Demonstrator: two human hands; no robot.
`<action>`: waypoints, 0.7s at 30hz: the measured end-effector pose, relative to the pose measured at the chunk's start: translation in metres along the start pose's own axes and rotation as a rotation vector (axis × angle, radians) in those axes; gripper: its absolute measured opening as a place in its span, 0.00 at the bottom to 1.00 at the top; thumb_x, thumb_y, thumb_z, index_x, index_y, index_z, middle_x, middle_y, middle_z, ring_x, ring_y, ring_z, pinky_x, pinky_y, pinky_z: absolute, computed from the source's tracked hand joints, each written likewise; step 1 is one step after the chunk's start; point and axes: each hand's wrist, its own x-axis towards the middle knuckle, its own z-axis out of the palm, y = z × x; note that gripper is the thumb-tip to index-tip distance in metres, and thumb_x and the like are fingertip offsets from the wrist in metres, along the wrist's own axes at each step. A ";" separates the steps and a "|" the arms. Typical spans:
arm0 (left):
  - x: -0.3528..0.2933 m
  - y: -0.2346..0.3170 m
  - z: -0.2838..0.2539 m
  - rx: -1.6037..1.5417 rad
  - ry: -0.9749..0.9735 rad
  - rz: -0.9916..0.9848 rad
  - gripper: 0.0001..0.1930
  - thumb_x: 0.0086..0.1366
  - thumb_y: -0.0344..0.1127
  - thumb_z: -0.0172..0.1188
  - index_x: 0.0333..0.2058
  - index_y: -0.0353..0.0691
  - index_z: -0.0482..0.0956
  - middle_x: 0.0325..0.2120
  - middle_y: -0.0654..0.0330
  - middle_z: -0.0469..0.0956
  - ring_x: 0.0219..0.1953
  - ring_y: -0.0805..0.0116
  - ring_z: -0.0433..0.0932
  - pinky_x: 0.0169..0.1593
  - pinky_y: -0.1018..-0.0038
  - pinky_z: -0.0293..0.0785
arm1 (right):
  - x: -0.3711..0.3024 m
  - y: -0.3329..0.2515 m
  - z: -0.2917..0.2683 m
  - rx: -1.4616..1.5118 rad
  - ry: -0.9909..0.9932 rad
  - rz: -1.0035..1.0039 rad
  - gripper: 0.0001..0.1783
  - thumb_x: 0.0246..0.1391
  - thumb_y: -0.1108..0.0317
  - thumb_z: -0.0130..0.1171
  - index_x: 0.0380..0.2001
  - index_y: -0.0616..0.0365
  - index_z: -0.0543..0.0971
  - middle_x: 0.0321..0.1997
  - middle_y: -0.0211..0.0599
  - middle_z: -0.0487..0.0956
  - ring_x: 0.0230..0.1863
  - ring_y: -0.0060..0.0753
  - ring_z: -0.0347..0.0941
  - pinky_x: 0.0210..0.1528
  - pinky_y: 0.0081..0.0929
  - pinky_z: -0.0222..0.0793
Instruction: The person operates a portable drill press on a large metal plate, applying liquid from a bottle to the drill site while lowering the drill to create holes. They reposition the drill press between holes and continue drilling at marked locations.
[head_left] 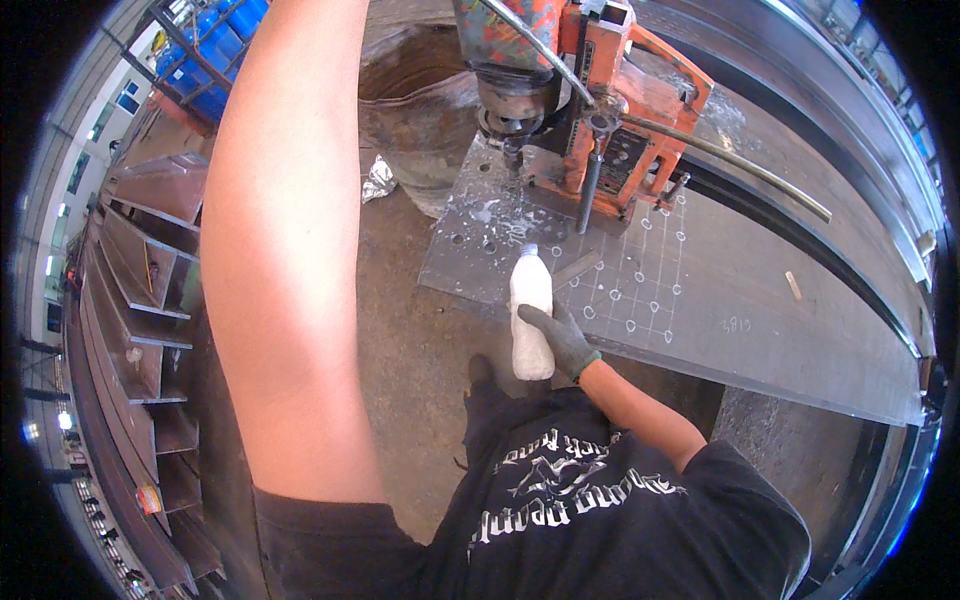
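My right hand [565, 342], in a dark grey glove, is closed around a plastic bottle [531, 290] of white liquid. The bottle is held upright near the plate's edge, its narrow nozzle end pointing away from me. My bare left forearm [285, 250] rises large across the left side and leaves at the top, so the left hand is out of sight. Beyond the bottle, an orange magnetic drill [600, 130] stands on a steel plate [740, 350]. Its cutter [512, 152] points down at the plate, with white wet splashes around it.
Chalk lines and circles mark a grid on the plate, and several drilled holes show near its left end. A flat metal strip [577, 268] lies beside the bottle. Stacked steel beams [160, 370] stand at left, blue drums [205, 65] behind. Crumpled foil [379, 180] lies by a grey sack-like container [425, 130].
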 end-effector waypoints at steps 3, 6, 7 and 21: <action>-0.001 0.003 -0.003 0.052 -0.026 0.033 0.13 0.76 0.38 0.51 0.50 0.54 0.85 0.39 0.48 0.85 0.44 0.50 0.87 0.49 0.56 0.81 | 0.004 0.004 -0.001 0.011 -0.013 -0.079 0.38 0.62 0.55 0.72 0.67 0.63 0.70 0.56 0.41 0.81 0.52 0.35 0.81 0.53 0.37 0.81; -0.001 0.002 -0.002 0.124 -0.026 0.060 0.13 0.76 0.36 0.51 0.50 0.54 0.84 0.39 0.49 0.86 0.44 0.50 0.88 0.49 0.56 0.81 | 0.004 0.001 0.000 0.022 -0.026 -0.066 0.39 0.62 0.56 0.72 0.68 0.63 0.69 0.58 0.41 0.80 0.54 0.34 0.80 0.55 0.37 0.80; -0.001 0.002 0.000 0.151 -0.017 0.070 0.13 0.76 0.35 0.51 0.50 0.54 0.84 0.39 0.49 0.86 0.44 0.50 0.88 0.49 0.57 0.81 | 0.003 0.001 0.001 0.023 -0.019 -0.066 0.38 0.62 0.56 0.72 0.68 0.63 0.69 0.57 0.41 0.81 0.53 0.34 0.80 0.54 0.37 0.80; 0.001 0.007 -0.003 -0.298 -0.064 -0.153 0.15 0.78 0.37 0.52 0.57 0.55 0.83 0.37 0.52 0.86 0.41 0.56 0.88 0.46 0.59 0.82 | -0.004 -0.002 0.004 0.125 0.050 0.144 0.33 0.63 0.53 0.70 0.61 0.67 0.75 0.47 0.40 0.83 0.41 0.35 0.83 0.41 0.37 0.82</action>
